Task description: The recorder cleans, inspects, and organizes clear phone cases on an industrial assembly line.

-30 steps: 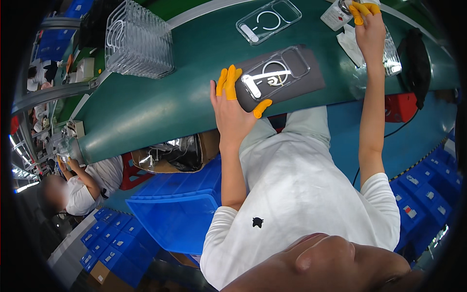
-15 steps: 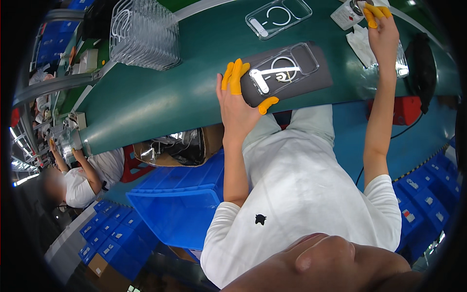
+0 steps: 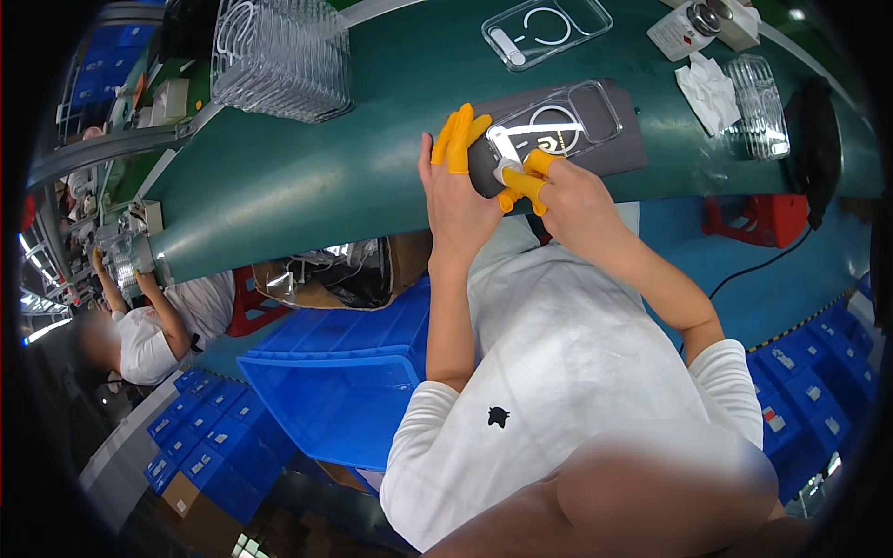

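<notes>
Left hand (image 3: 453,191) lies flat at the left end of a grey mat (image 3: 614,149) on the green bench (image 3: 307,186). Its fingers, in orange cots, are held together and pressed against the mat edge.

Right hand (image 3: 558,191) sits just right of the left, wrist over the bench edge. Thumb and fingers, also in orange cots, pinch a small white strip (image 3: 503,154) at the near left corner of a clear phone case (image 3: 555,121).

The case lies on the mat, inner side up by the look of it, with a white ring visible at its middle. The strip runs from the pinch up across the case's left end.

A second clear case (image 3: 546,30) lies farther back on the bench, apart from the mat. A stack of clear trays (image 3: 279,56) stands at far left. To the right of the mat: a crumpled white wipe (image 3: 707,91), a ribbed clear piece (image 3: 758,107), a small white box (image 3: 693,23) beyond them.

Blue bins (image 3: 344,391) sit below the bench. Another person (image 3: 153,335) in white works at far left.
</notes>
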Demonstrator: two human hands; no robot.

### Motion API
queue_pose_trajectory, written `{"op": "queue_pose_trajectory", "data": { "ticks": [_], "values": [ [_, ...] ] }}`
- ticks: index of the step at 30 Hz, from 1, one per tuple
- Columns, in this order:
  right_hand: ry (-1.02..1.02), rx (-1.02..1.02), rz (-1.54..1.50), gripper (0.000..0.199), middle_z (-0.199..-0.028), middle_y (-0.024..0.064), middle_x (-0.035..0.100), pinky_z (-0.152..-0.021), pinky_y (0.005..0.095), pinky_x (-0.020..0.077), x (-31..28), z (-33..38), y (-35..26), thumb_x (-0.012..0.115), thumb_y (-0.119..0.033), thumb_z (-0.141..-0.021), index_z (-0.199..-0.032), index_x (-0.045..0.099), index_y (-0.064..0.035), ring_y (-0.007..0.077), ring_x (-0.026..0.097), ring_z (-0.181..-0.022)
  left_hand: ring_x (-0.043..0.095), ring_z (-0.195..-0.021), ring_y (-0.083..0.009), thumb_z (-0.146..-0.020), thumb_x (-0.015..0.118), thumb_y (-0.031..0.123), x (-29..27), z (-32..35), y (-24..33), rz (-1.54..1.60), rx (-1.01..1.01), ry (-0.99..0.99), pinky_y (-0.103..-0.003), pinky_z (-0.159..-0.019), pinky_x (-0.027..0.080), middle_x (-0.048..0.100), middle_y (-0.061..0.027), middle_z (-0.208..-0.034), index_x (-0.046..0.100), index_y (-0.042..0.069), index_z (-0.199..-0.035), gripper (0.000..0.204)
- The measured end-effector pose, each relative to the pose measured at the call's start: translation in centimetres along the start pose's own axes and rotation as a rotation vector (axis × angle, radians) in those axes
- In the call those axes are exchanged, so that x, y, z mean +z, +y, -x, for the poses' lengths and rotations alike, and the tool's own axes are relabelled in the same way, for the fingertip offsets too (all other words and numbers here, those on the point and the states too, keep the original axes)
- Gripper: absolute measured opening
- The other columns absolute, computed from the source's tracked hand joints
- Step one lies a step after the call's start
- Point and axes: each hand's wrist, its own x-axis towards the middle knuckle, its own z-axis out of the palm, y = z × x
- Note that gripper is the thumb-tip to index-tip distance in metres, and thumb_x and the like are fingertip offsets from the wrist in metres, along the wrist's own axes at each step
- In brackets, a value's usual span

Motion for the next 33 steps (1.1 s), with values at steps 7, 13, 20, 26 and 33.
{"op": "queue_pose_trajectory", "data": {
  "ticks": [7, 13, 20, 26, 33],
  "values": [
    [0.139, 0.195, 0.175, 0.040, -0.107, 0.0140, 0.064, -0.076, 0.0406, 0.0561, -2.7, 2.1, 4.2, 0.069, 0.003, -0.072, -0.111, 0.074, -0.0034, 0.0315, 0.067, -0.088, 0.056, -0.124, -0.0267, -0.062, 0.093, 0.038, -0.8, -0.3, 0.8, 0.041, -0.027, 0.009, -0.053, -0.120, 0.022, 0.062, -0.0054, -0.134, 0.046, 0.006, -0.144, 0.100],
    [0.134, 0.033, 0.116, 0.028, -0.104, 0.0157, 0.063, -0.074, 0.0418, 0.0565, 0.2, 0.0, 0.0, 0.070, 0.002, -0.073, -0.101, 0.074, 0.0001, 0.0321, 0.066, -0.089, 0.050, -0.133, -0.0292, -0.061, 0.093, 0.036, -0.2, -0.3, 0.3, 0.003, -0.007, 0.000, -0.053, -0.120, 0.019, 0.064, -0.0047, -0.131, 0.042, 0.004, -0.146, 0.104],
    [0.134, 0.164, 0.264, 0.021, -0.095, 0.0145, 0.060, -0.068, 0.0414, 0.0560, -1.1, -0.2, 2.6, 0.072, -0.001, -0.074, -0.095, 0.075, -0.0015, 0.0312, 0.067, -0.083, 0.050, -0.132, -0.0293, -0.061, 0.093, 0.034, -0.7, -0.2, 0.6, 0.055, -0.047, 0.017, -0.053, -0.120, 0.019, 0.064, -0.0045, -0.130, 0.042, 0.006, -0.147, 0.103],
    [0.085, 0.081, 0.141, 0.029, -0.099, 0.0142, 0.063, -0.071, 0.0389, 0.0560, -1.0, -0.2, 1.4, 0.071, 0.002, -0.073, -0.101, 0.076, -0.0037, 0.0305, 0.067, -0.082, 0.050, -0.133, -0.0292, -0.062, 0.093, 0.034, -0.6, -0.4, 0.8, 0.062, -0.044, -0.007, -0.053, -0.120, 0.020, 0.064, -0.0051, -0.131, 0.042, 0.006, -0.147, 0.104],
    [0.087, 0.152, 0.254, 0.017, -0.097, 0.0135, 0.064, -0.067, 0.0409, 0.0557, -0.2, -3.0, 0.2, 0.073, -0.001, -0.073, -0.089, 0.074, -0.0009, 0.0320, 0.067, -0.079, 0.052, -0.129, -0.0275, -0.061, 0.093, 0.034, -0.3, -0.2, 0.3, 0.029, -0.016, 0.027, -0.053, -0.120, 0.021, 0.064, -0.0056, -0.129, 0.042, 0.006, -0.148, 0.105]
  ]
}}
